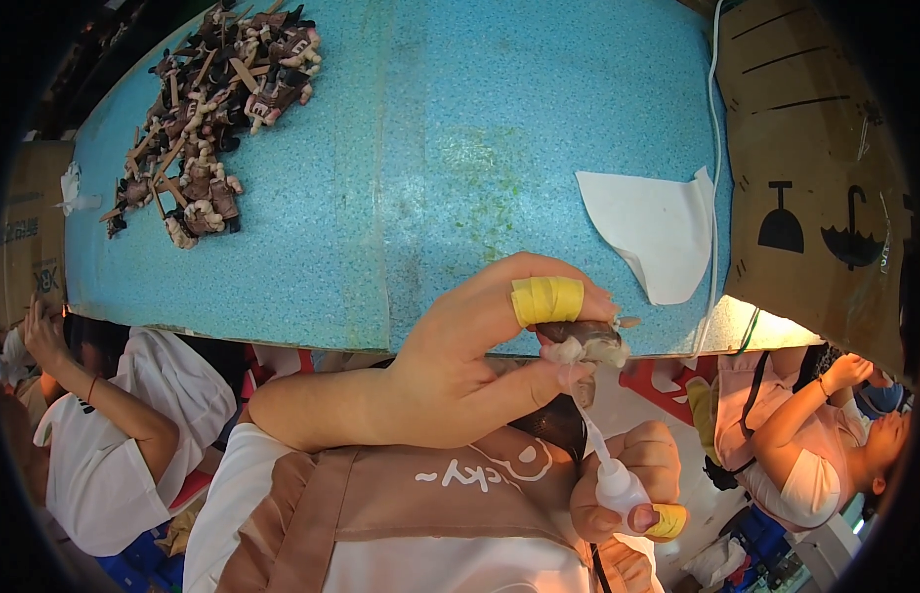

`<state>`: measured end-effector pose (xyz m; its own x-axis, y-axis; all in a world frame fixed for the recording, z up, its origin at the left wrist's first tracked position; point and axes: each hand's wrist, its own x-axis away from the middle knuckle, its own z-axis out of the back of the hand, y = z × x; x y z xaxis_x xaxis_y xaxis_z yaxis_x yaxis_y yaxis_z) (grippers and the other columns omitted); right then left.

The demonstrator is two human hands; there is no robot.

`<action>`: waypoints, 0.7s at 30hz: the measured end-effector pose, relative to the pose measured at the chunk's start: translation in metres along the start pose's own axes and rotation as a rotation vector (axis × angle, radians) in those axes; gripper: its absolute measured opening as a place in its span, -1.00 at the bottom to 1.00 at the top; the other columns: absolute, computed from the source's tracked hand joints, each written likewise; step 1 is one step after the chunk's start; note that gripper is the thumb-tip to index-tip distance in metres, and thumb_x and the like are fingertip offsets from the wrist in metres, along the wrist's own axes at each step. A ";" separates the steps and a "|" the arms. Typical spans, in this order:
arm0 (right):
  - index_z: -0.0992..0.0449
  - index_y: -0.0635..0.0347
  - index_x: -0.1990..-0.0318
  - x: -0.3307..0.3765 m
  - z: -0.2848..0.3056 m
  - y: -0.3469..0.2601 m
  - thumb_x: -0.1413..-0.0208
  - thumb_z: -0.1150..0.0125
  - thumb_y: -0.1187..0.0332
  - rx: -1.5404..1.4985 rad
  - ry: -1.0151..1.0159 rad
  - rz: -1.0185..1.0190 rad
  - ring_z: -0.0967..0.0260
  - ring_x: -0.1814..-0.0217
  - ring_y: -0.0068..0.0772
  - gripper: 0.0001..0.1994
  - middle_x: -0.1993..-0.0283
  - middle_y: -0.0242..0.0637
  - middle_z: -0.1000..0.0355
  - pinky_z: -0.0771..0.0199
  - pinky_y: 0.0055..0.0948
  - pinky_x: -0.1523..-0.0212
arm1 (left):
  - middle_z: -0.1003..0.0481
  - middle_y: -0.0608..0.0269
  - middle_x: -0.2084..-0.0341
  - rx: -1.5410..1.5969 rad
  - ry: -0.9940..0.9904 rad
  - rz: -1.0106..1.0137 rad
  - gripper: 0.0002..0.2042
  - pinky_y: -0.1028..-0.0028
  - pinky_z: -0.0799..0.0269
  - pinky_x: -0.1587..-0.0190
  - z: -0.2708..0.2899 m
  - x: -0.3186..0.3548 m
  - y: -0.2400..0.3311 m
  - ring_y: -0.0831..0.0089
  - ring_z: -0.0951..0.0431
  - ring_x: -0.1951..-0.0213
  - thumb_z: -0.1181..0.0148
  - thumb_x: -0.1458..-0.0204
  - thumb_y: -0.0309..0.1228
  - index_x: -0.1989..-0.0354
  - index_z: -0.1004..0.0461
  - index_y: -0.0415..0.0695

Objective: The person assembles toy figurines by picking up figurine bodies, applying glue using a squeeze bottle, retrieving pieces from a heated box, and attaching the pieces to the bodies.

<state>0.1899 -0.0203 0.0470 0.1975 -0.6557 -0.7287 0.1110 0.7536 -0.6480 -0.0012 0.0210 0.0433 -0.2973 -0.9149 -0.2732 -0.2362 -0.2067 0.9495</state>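
Note:
My left hand (460,361), with yellow tape round one finger, is closed on a small figurine (584,344) with brown and pale parts, mostly covered by the fingers. Below it, my right hand (633,474) grips a small white squeeze bottle (618,486); its thumb also has yellow tape. The bottle's thin nozzle points up at the figurine and looks close to touching it. At the far left of the blue table (460,128) lies a pile of similar figurines (208,119) in brown and black, with flat wooden-looking sticks among them.
A white sheet (653,232) lies on the table's right, beside a white cable (715,128). A large cardboard box (811,148) stands at the right edge, another box (30,227) at the left. One person (134,425) sits to my left, another (796,435) to my right.

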 end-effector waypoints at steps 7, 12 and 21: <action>-0.16 0.01 0.29 0.003 0.001 0.000 -0.01 -0.06 0.21 -0.051 0.089 0.006 0.13 0.70 -0.54 -0.77 0.67 -0.45 -0.02 0.17 -0.45 0.61 | -0.20 -0.08 0.05 0.046 0.023 0.035 -0.66 0.44 -0.31 0.06 -0.001 0.000 0.002 0.36 -0.37 0.10 -0.01 0.04 -0.65 0.03 -0.23 -0.28; -0.14 0.03 0.32 0.002 0.005 -0.004 0.01 -0.08 0.21 -0.005 0.009 -0.094 0.13 0.70 -0.53 -0.75 0.67 -0.45 0.00 0.16 -0.44 0.59 | -0.20 -0.06 0.05 -0.044 -0.021 0.016 -0.67 0.44 -0.32 0.07 0.000 -0.002 0.003 0.38 -0.41 0.15 -0.01 0.05 -0.66 0.05 -0.24 -0.27; -0.14 0.05 0.34 0.002 -0.001 0.002 0.01 -0.08 0.18 -0.076 0.081 -0.048 0.13 0.71 -0.54 -0.73 0.66 -0.45 0.00 0.17 -0.47 0.63 | -0.19 -0.08 0.04 -0.032 -0.003 0.048 -0.67 0.44 -0.32 0.06 0.000 0.000 0.002 0.38 -0.37 0.10 -0.01 0.03 -0.63 0.04 -0.23 -0.27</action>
<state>0.1896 -0.0202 0.0443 0.1139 -0.6952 -0.7097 0.0434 0.7172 -0.6955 -0.0018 0.0209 0.0458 -0.3109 -0.9228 -0.2274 -0.1920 -0.1733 0.9660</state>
